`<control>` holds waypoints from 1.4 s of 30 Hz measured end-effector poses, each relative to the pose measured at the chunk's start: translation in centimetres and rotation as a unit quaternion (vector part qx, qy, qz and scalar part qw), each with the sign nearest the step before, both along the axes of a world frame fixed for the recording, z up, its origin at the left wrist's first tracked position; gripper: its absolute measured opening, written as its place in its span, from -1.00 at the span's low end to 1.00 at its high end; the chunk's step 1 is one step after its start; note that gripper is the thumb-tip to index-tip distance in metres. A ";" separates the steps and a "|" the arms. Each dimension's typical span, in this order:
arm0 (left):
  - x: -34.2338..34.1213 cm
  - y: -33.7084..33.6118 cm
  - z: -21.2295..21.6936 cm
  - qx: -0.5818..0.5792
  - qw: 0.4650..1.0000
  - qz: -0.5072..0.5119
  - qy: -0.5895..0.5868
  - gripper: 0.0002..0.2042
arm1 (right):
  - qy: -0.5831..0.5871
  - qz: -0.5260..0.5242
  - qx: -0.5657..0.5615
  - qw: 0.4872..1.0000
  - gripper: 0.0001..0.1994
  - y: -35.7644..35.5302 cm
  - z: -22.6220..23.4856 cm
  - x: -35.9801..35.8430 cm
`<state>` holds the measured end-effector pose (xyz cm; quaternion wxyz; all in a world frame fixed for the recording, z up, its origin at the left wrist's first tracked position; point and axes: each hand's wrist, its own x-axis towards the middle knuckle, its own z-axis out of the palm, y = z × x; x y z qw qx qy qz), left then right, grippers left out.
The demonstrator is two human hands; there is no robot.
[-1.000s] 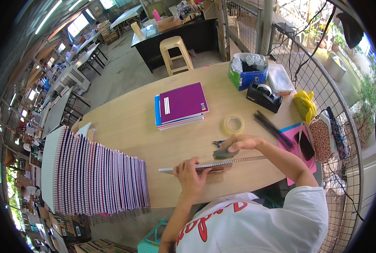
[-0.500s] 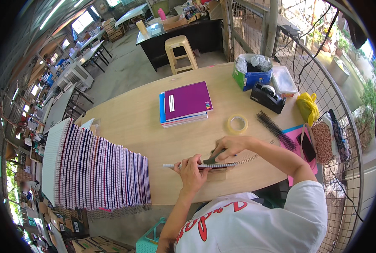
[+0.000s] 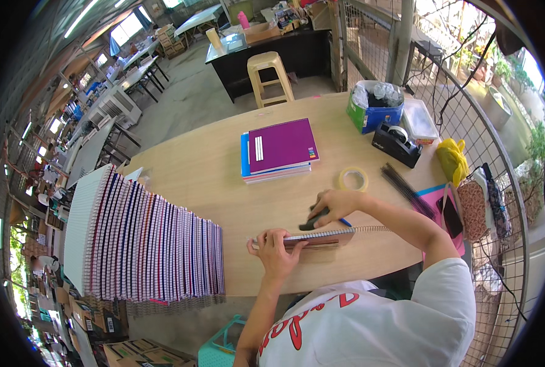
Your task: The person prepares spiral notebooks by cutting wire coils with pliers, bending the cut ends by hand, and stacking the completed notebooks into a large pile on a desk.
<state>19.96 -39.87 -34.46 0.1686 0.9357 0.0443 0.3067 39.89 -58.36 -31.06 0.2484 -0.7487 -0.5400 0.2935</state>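
Observation:
My left hand [image 3: 276, 244] grips a notebook [image 3: 321, 238] near its left end and holds it on edge, its spine up. A wire coil [image 3: 370, 228] runs along that spine and sticks out past the right end. My right hand [image 3: 335, 205] is closed around a dark hand tool [image 3: 312, 221], just beyond the spine and apart from it. A slim blue piece shows at the right of this hand; whether it belongs to the tool I cannot tell. Further off lie a purple notebook [image 3: 283, 145] on a small stack and a tape roll [image 3: 353, 179].
Many spiral notebooks [image 3: 156, 241] stand in a long row at the left. On the right are loose black coils [image 3: 408, 191], a tape dispenser [image 3: 397, 145], a blue-green box [image 3: 375, 110], a clear container [image 3: 419, 120], a yellow bag [image 3: 452, 160] and a phone [image 3: 451, 218]. Wire mesh borders the right side.
My right hand has drawn the dark tool away from the notebook's spine, to the far side. The notebook has tilted, so more of its near face shows. The view has shifted slightly.

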 end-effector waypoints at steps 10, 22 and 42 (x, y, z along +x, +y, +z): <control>-0.8 3.4 -0.3 -0.073 0.996 0.030 -0.051 -0.44 | 0.279 0.040 0.098 0.954 -0.45 2.5 -0.2 -1.4; -1.1 3.9 -0.8 -0.143 0.987 -0.052 -0.043 -0.44 | 0.386 0.002 0.096 0.917 -0.43 4.0 -0.8 -1.2; -1.2 4.7 -1.2 -0.184 0.981 -0.058 -0.036 -0.21 | 0.309 0.049 0.079 0.947 -0.48 7.3 0.7 -2.6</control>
